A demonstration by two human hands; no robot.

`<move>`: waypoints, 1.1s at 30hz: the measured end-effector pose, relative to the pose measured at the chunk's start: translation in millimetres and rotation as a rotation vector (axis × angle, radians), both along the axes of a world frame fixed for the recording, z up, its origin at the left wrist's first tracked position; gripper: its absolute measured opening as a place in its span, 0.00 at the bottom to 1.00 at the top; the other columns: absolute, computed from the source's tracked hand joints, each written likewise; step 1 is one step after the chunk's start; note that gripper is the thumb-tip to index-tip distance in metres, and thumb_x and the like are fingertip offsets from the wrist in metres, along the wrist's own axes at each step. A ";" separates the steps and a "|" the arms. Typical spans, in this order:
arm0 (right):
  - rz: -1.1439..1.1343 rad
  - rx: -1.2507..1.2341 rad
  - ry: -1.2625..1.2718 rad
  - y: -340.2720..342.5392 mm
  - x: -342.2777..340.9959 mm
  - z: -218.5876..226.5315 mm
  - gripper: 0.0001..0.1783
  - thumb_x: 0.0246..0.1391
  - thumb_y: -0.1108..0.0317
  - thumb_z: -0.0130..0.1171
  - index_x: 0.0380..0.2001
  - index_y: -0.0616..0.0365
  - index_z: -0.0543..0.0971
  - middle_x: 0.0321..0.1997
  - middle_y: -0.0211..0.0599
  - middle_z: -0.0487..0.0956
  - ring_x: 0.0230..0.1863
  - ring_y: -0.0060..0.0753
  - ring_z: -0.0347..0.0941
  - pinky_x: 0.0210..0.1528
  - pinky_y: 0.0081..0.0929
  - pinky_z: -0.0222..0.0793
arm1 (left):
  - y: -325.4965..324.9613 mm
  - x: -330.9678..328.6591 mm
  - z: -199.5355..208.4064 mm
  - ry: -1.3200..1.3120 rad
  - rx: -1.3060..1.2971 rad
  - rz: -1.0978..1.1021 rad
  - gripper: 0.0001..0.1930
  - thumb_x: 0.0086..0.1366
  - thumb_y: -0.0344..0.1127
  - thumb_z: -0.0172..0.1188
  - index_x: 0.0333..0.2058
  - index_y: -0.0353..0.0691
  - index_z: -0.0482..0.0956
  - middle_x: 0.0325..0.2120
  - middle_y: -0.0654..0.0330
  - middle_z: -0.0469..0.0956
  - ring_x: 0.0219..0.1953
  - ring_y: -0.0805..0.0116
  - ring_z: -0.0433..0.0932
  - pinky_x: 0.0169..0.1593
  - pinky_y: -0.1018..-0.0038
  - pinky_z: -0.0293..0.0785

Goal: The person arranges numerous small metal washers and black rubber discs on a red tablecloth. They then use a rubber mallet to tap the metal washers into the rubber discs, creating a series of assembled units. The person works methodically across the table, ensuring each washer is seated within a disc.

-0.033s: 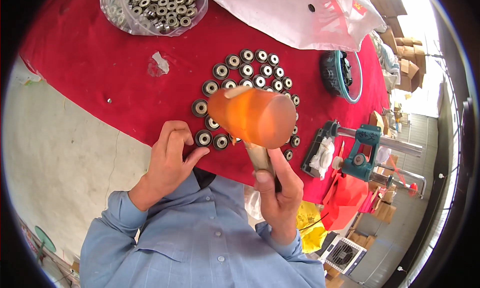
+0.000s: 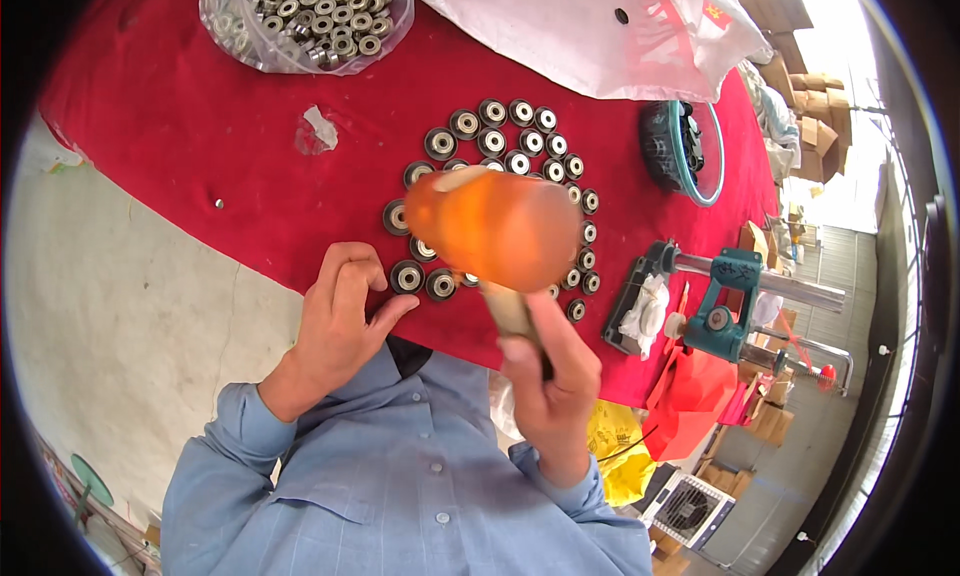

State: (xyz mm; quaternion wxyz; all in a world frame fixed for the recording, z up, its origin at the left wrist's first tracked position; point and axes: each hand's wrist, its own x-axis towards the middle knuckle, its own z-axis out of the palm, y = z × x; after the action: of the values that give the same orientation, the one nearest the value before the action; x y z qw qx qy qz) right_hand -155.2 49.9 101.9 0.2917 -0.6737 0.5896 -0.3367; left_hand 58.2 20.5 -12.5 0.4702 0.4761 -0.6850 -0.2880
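Observation:
My right hand [image 2: 555,371] is closed round the pale handle of a mallet [image 2: 495,226] with an orange, see-through head. The head is raised over the bearings and blurred by motion, hiding several of them. Rows of metal bearings in dark rings [image 2: 465,124] lie on the red cloth around it. My left hand [image 2: 340,301] rests by the cloth's near edge, its fingers loosely bent and the thumb stretched apart, with nothing seen in it. Just beside that thumb lies one ringed bearing [image 2: 407,276].
A clear bag of loose bearings [image 2: 330,21] stands at the far left. A white sack [image 2: 580,36] with small black pieces lies at the back. On the right are a blue-rimmed basket [image 2: 708,181] with dark parts and a green hand press [image 2: 735,296]. Scrap of white paper [image 2: 320,126] lies left.
The mallet head has shifted slightly left, with my right hand following, uncovering some bearings on its right. My left hand has stayed in place.

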 end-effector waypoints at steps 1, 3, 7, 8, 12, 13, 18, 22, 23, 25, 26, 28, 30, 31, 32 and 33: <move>0.013 0.013 0.036 -5.1 5.1 -4.5 0.33 0.65 0.78 0.64 0.74 0.56 0.75 0.36 0.47 0.82 0.33 0.36 0.79 0.38 0.35 0.76 | -0.9 -0.6 0.6 -0.002 -0.004 -0.002 0.28 0.50 0.26 0.85 0.40 0.37 0.71 0.41 0.50 0.74 0.36 0.58 0.76 0.35 0.66 0.75; 0.026 0.090 0.122 -13.3 8.3 -18.0 0.33 0.65 0.79 0.63 0.73 0.56 0.75 0.38 0.49 0.83 0.33 0.34 0.80 0.38 0.33 0.76 | -1.7 -1.1 0.8 -0.008 -0.008 0.003 0.28 0.50 0.25 0.85 0.40 0.37 0.71 0.41 0.50 0.74 0.36 0.59 0.76 0.35 0.66 0.75; -0.041 0.202 -0.003 -12.3 0.2 -5.6 0.33 0.65 0.80 0.62 0.73 0.57 0.76 0.39 0.48 0.84 0.34 0.30 0.81 0.38 0.31 0.75 | -2.5 -0.7 -0.4 -0.003 -0.014 0.011 0.28 0.50 0.25 0.85 0.40 0.37 0.71 0.41 0.51 0.74 0.36 0.59 0.76 0.35 0.66 0.75; -0.085 0.234 0.000 -4.2 -0.8 3.8 0.32 0.64 0.80 0.63 0.72 0.59 0.76 0.42 0.48 0.85 0.35 0.30 0.82 0.40 0.30 0.76 | -0.4 -0.2 -1.0 0.004 0.000 0.015 0.28 0.50 0.25 0.85 0.40 0.37 0.71 0.41 0.51 0.74 0.36 0.59 0.76 0.35 0.66 0.75; -0.082 0.055 -0.067 25.0 -14.2 7.6 0.32 0.64 0.79 0.64 0.72 0.60 0.76 0.47 0.51 0.86 0.35 0.33 0.80 0.43 0.32 0.78 | 1.4 -1.7 -1.7 0.000 -0.006 0.011 0.28 0.50 0.25 0.85 0.40 0.37 0.71 0.41 0.50 0.74 0.36 0.59 0.76 0.35 0.66 0.75; -0.052 0.052 0.001 23.6 -11.9 1.2 0.32 0.64 0.79 0.64 0.72 0.60 0.76 0.46 0.50 0.86 0.35 0.33 0.80 0.43 0.32 0.78 | 1.0 -2.4 -0.6 -0.002 -0.007 0.010 0.28 0.50 0.25 0.85 0.40 0.37 0.71 0.41 0.51 0.74 0.36 0.59 0.76 0.35 0.66 0.75; -0.024 0.115 0.091 14.5 -12.5 -9.1 0.34 0.64 0.80 0.64 0.73 0.61 0.74 0.38 0.47 0.84 0.35 0.36 0.79 0.42 0.32 0.77 | -3.8 -2.0 -0.8 -0.013 -0.036 0.005 0.28 0.50 0.26 0.85 0.41 0.37 0.71 0.41 0.51 0.74 0.37 0.59 0.75 0.37 0.66 0.75; 0.008 0.006 -0.026 10.4 -4.5 0.1 0.34 0.64 0.80 0.64 0.73 0.63 0.74 0.42 0.48 0.85 0.35 0.36 0.79 0.42 0.32 0.78 | 0.0 -2.7 -1.0 -0.015 -0.005 0.036 0.28 0.50 0.27 0.86 0.41 0.38 0.72 0.41 0.51 0.74 0.37 0.59 0.75 0.38 0.65 0.75; 0.032 -0.035 -0.022 7.0 -0.2 -1.0 0.34 0.64 0.80 0.64 0.73 0.61 0.74 0.42 0.48 0.85 0.34 0.37 0.79 0.41 0.33 0.78 | 1.2 -4.0 -1.6 -0.013 -0.002 0.045 0.28 0.50 0.27 0.86 0.41 0.38 0.72 0.41 0.51 0.74 0.37 0.59 0.75 0.38 0.65 0.75; 0.045 0.057 0.140 -4.4 7.1 -14.9 0.34 0.64 0.79 0.64 0.74 0.59 0.74 0.42 0.49 0.85 0.33 0.40 0.79 0.39 0.34 0.77 | 0.0 -4.5 -1.5 -0.014 -0.017 0.045 0.28 0.50 0.27 0.86 0.41 0.38 0.72 0.41 0.51 0.74 0.37 0.59 0.75 0.38 0.66 0.75; 0.029 0.087 0.143 -7.5 6.6 -21.5 0.35 0.64 0.79 0.64 0.74 0.57 0.73 0.42 0.49 0.84 0.33 0.41 0.79 0.39 0.34 0.77 | -0.5 -4.0 -2.1 -0.020 -0.032 0.039 0.28 0.50 0.27 0.86 0.41 0.38 0.72 0.41 0.51 0.74 0.37 0.59 0.76 0.38 0.66 0.75; 0.026 0.065 0.083 -9.5 5.0 -25.8 0.34 0.64 0.78 0.65 0.74 0.56 0.74 0.38 0.48 0.84 0.30 0.40 0.77 0.37 0.35 0.76 | 0.7 -2.8 -3.4 -0.029 -0.043 0.045 0.29 0.50 0.27 0.86 0.41 0.38 0.72 0.41 0.52 0.74 0.38 0.59 0.76 0.38 0.66 0.75; 0.038 0.005 0.034 -6.6 -2.1 -18.9 0.34 0.64 0.78 0.65 0.73 0.56 0.75 0.36 0.47 0.83 0.29 0.40 0.76 0.36 0.35 0.75 | -0.8 -3.0 -4.2 -0.027 -0.047 0.046 0.29 0.50 0.27 0.86 0.42 0.38 0.71 0.42 0.52 0.74 0.38 0.60 0.76 0.38 0.67 0.75; 0.040 -0.004 0.020 -3.2 -5.8 -13.0 0.34 0.64 0.78 0.65 0.73 0.57 0.75 0.36 0.47 0.83 0.29 0.39 0.76 0.35 0.35 0.75 | -1.2 -2.5 -3.6 -0.025 -0.054 0.039 0.30 0.50 0.27 0.85 0.43 0.37 0.71 0.43 0.51 0.73 0.37 0.59 0.75 0.37 0.67 0.75; 0.039 0.014 0.021 6.8 -9.3 -0.7 0.34 0.64 0.78 0.65 0.73 0.57 0.75 0.36 0.47 0.83 0.29 0.39 0.76 0.35 0.35 0.75 | -1.7 -1.3 -2.0 -0.023 -0.061 0.033 0.30 0.51 0.27 0.85 0.44 0.37 0.70 0.43 0.50 0.72 0.37 0.59 0.75 0.36 0.67 0.75; 0.025 0.039 -0.019 16.4 -9.1 5.3 0.34 0.64 0.78 0.65 0.73 0.55 0.75 0.36 0.46 0.82 0.29 0.38 0.76 0.35 0.34 0.74 | -2.5 -0.7 -0.4 -0.024 -0.072 0.021 0.31 0.51 0.26 0.85 0.45 0.36 0.69 0.44 0.50 0.71 0.37 0.58 0.74 0.34 0.67 0.75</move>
State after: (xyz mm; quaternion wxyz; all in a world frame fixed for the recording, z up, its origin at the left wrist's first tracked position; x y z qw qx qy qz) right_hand -164.3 66.3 107.2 0.3145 -0.6721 0.5847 -0.3279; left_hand 57.5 17.9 -12.9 0.4819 0.4695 -0.6955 -0.2525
